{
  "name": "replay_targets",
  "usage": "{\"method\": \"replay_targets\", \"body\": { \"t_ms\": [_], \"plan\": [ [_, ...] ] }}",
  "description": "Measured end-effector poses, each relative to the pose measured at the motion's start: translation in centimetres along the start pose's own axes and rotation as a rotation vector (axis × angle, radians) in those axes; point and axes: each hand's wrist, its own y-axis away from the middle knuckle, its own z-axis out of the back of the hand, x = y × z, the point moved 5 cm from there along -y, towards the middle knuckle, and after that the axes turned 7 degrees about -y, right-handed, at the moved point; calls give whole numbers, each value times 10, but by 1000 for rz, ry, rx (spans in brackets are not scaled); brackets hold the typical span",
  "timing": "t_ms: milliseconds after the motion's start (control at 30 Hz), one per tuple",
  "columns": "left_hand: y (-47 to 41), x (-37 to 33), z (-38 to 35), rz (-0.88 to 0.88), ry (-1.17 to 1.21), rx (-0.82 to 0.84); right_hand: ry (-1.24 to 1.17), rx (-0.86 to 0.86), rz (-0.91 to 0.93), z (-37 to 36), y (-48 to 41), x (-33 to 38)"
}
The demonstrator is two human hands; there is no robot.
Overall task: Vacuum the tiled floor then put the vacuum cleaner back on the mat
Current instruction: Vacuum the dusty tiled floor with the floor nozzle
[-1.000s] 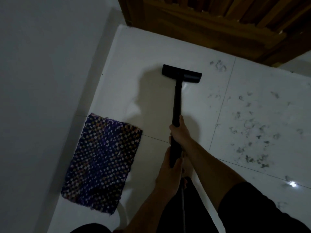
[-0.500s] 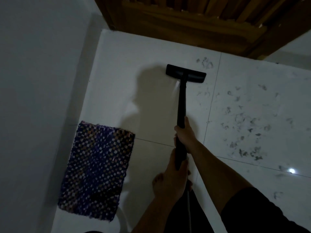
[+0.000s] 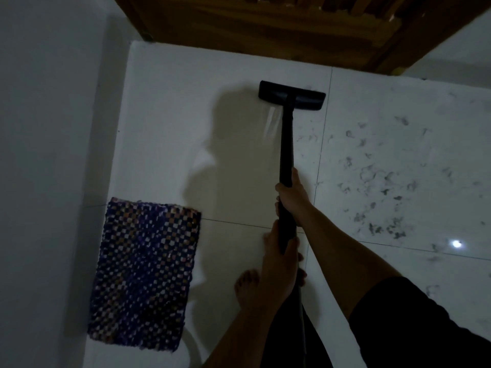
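Head view: vacuum head (image 3: 291,95) near wooden frame (image 3: 265,30).

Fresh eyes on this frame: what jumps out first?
The black vacuum wand with its flat floor head runs up the centre of the white tiled floor, gripped by the right hand above and the left hand below. Dark hair-like debris litters the tiles to the right. A purple checkered woven mat lies at lower left beside the wall.
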Motion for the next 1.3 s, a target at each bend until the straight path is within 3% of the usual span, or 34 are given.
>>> {"method": "replay_targets", "body": {
  "t_ms": [933, 1300],
  "plan": [
    [-58, -70, -47, 22, 3, 74, 114, -66, 34, 51, -55, 73],
    [-24, -50, -55, 32, 23, 104, 112, -64, 3, 63, -31, 41]
  ]
}}
